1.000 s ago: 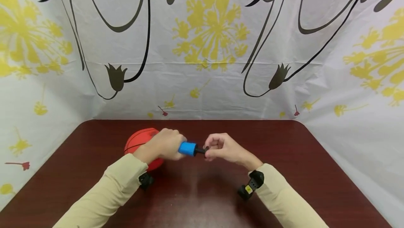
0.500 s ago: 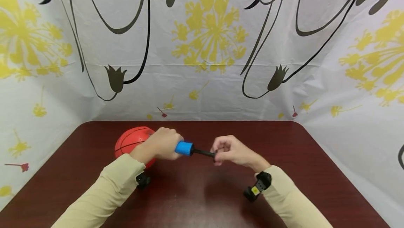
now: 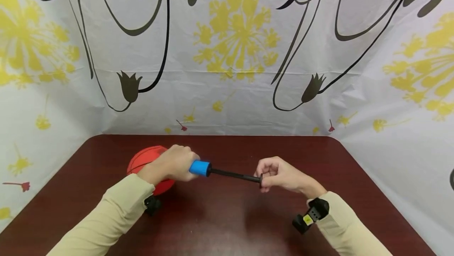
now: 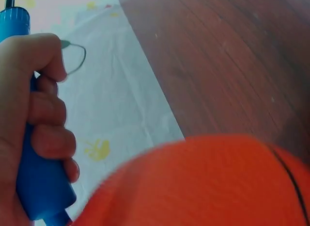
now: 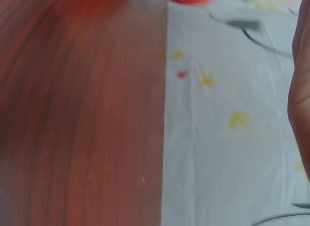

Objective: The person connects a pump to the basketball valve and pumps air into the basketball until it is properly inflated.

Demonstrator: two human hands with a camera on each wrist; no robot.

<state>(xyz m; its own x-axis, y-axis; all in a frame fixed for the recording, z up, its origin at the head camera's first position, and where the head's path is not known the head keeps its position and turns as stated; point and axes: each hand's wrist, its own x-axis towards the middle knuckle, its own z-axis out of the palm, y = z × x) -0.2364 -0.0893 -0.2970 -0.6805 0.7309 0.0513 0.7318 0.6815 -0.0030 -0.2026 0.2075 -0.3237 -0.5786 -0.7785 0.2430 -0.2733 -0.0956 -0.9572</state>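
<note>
My left hand (image 3: pixel 174 163) grips the blue barrel of a hand pump (image 3: pixel 200 168), its fingers curled round it in the left wrist view, where the blue barrel (image 4: pixel 46 177) runs up and down. From the barrel a black rod extends to the right, ending in a black handle (image 3: pixel 261 180). My right hand (image 3: pixel 283 175) pinches that handle between thumb and fingers. An orange-red ball with black lines (image 3: pixel 147 159) lies at the pump's other end, behind my left wrist and partly hidden by it. In the right wrist view only an edge of the right hand (image 5: pixel 301 95) shows.
The dark red wooden table (image 3: pixel 227 224) stretches under both hands. A white sheet (image 3: pixel 227 102) with yellow and grey plant prints hangs behind it and along its sides. Black cameras sit on both wrists, the right one (image 3: pixel 310 216) low over the table.
My right hand has moved to the right, drawing a longer length of black rod out of the pump barrel. My left hand and the ball have shifted slightly left.
</note>
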